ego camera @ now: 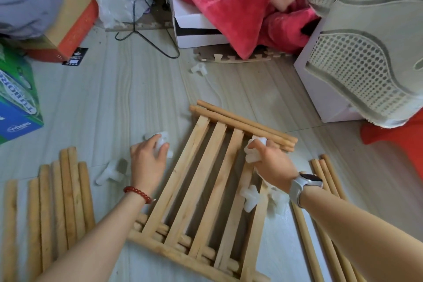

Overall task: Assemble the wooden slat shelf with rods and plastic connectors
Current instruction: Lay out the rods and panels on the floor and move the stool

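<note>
On the floor, far left, lies a row of rods. The left hand curls over a white connector – just left of the slat panel. The right hand grips another connector above the panel's right slat. Panel is pale wood w/ parallel slats; more rods lie right.
</note>
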A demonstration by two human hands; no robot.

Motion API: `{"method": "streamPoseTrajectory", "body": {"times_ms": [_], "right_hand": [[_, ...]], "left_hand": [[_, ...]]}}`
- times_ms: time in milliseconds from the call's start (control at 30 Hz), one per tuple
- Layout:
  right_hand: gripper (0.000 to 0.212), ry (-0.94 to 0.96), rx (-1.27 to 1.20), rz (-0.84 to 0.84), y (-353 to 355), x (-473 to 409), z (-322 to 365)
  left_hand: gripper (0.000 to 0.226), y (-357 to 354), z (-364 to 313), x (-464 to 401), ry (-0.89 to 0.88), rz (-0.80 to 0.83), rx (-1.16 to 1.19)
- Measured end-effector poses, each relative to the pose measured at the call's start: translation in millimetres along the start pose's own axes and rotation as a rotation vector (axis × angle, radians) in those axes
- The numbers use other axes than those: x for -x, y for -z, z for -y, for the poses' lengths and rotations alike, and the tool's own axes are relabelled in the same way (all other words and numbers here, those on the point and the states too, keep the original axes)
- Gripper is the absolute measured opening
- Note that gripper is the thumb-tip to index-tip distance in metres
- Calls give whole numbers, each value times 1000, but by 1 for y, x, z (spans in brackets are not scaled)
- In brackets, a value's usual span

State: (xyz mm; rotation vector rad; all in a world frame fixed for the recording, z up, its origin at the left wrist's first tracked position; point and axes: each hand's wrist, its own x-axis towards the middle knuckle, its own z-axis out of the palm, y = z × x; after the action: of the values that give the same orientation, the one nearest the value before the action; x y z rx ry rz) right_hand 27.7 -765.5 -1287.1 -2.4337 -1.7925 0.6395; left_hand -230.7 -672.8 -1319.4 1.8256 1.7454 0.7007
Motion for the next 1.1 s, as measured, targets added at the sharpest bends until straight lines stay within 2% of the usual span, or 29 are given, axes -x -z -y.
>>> {"method": "streamPoseTrajectory", "body": {"times_ms": [133,233,367,467,533,633,767,867,933,1000,1067,1100], "right_hand": [[40,18,-49,-11,-15,16,-1],[37,-29,-145,-110,-8,19,8],[34,128,-315,-203,7,12,49],[25,205,-580,-85,2,7,102],[21,230,-634,3,-16,2,137],[27,278,-579,119,-52,-6,174],[36,293,-374,247,-77,-16,194],[53,360,-236,327,-69,-9,191],[54,340,-332,258,-50,7,171],[45,293,-369,77,-35,24,134],[43,165,-174,-43,-25,44,82],[50,46,-58,-30,-26,53,57]], "left_hand": [[38,6,32,3,-48,92,-133],[42,2,35,13,-79,120,-141],[32,4,30,28,-138,3,-49],[29,17,37,37,-38,-77,7],[29,27,44,38,46,-65,14],[28,41,66,40,171,7,96],[26,59,78,45,478,181,474],[31,61,78,48,580,270,628],[40,56,78,53,477,274,420],[46,48,69,64,332,159,81],[45,41,48,81,114,54,-117],[44,36,38,89,-32,52,-179]]}}
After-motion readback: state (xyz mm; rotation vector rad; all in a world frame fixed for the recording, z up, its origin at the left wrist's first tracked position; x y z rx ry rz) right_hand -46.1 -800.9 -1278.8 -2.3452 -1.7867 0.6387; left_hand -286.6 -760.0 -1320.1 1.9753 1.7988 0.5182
